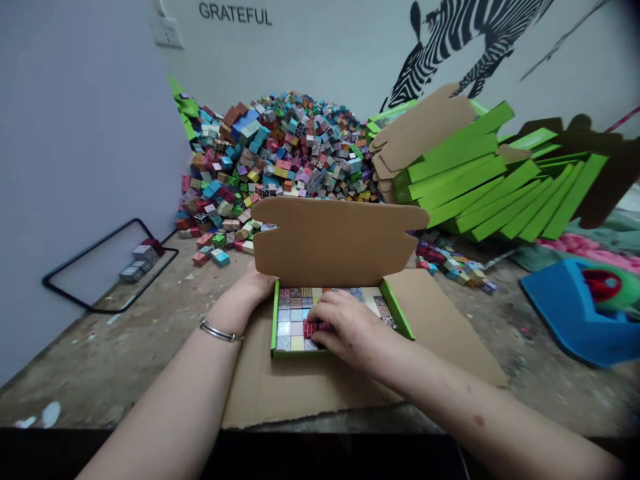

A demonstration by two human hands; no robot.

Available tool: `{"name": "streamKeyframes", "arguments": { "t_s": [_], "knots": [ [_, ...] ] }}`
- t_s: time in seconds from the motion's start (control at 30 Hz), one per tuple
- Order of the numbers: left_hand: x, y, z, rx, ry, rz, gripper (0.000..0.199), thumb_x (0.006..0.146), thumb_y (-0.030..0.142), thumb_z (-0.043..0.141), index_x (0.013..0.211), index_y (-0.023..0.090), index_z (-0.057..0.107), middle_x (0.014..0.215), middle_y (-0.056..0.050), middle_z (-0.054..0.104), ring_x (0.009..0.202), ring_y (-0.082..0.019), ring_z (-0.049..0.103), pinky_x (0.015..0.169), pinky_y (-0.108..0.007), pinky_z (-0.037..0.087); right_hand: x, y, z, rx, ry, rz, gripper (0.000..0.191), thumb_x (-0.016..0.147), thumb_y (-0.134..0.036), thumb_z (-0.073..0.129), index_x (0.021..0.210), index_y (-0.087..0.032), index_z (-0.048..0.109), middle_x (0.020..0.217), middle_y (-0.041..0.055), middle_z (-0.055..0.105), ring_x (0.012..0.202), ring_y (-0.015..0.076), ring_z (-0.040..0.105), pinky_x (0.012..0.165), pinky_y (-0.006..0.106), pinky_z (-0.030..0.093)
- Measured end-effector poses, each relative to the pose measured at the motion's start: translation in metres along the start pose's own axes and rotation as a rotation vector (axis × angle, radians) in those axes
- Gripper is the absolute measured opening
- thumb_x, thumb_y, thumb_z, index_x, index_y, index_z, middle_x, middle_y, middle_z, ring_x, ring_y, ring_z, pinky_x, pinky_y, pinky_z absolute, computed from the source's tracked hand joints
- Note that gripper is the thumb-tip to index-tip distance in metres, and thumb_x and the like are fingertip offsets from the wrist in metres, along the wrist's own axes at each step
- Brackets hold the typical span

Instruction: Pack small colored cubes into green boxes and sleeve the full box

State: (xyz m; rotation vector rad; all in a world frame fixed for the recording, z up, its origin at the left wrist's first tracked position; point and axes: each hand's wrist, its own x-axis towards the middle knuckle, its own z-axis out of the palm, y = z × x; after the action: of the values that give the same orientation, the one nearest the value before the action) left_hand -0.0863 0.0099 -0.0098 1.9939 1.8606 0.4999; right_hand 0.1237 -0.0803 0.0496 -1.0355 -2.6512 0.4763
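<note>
An open green-edged cardboard box [275, 320], its brown lid [340, 240] standing up at the back, lies on a flat cardboard sheet [300, 393]. Rows of small patterned cubes [284, 328] fill much of its inside. Over the middle of the box, my right hand [345, 327] has its fingers bent around a red brick-patterned cube [310, 329]; the palm hides several cubes beneath. My left hand [257, 285] rests at the box's back left corner, below a silver bracelet on the wrist; its fingers are hidden behind the lid.
Behind the box rises a big heap of colourful cubes [300, 147]. Green flat boxes [465, 180] lean in a stack at the right. A blue plastic object [575, 313] lies at the far right. On the left, a black wire frame [90, 257] surrounds a few blocks [145, 253].
</note>
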Motion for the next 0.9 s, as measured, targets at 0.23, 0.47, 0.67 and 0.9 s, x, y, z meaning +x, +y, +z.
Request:
{"name": "streamKeyframes", "arguments": {
  "t_s": [0.23,0.47,0.67,0.9],
  "knots": [
    [-0.003,0.005,-0.002,-0.023,0.001,-0.060,0.047,0.077,0.035,0.044,0.118,0.014,0.049,0.129,-0.008,0.044,0.122,-0.021,0.035,0.102,-0.033,0.027,0.009,-0.001,-0.011,0.058,-0.161,0.016,0.014,0.079,-0.026,0.055,0.084,-0.016,0.063,0.078,0.0037,0.058,0.076,0.0137,0.047,0.069,0.025,0.036],
    [-0.002,-0.002,0.004,-0.061,0.041,-0.061,0.048,0.077,0.036,0.043,0.120,0.015,0.047,0.130,-0.008,0.042,0.120,-0.021,0.038,0.099,-0.033,0.031,0.010,0.000,-0.004,0.095,-0.095,0.143,0.010,0.074,-0.022,0.060,0.081,-0.016,0.056,0.079,0.0024,0.054,0.076,0.0128,0.046,0.067,0.024,0.035],
    [-0.001,-0.002,0.003,-0.079,0.043,-0.033,0.050,0.077,0.038,0.043,0.122,0.015,0.045,0.129,-0.008,0.043,0.120,-0.020,0.039,0.098,-0.031,0.033,-0.005,0.002,-0.016,0.057,-0.029,0.217,0.011,0.080,-0.028,0.052,0.084,-0.017,0.052,0.083,0.0028,0.053,0.076,0.0128,0.046,0.065,0.023,0.034],
    [-0.006,0.004,-0.002,-0.054,0.011,-0.039,0.050,0.079,0.034,0.041,0.124,0.014,0.042,0.132,-0.009,0.040,0.122,-0.022,0.035,0.101,-0.034,0.030,-0.009,0.005,-0.014,-0.095,-0.186,0.351,0.033,0.067,-0.050,0.059,0.078,-0.020,0.054,0.069,0.0006,0.058,0.060,0.0131,0.049,0.049,0.023,0.027]
  ]
}}
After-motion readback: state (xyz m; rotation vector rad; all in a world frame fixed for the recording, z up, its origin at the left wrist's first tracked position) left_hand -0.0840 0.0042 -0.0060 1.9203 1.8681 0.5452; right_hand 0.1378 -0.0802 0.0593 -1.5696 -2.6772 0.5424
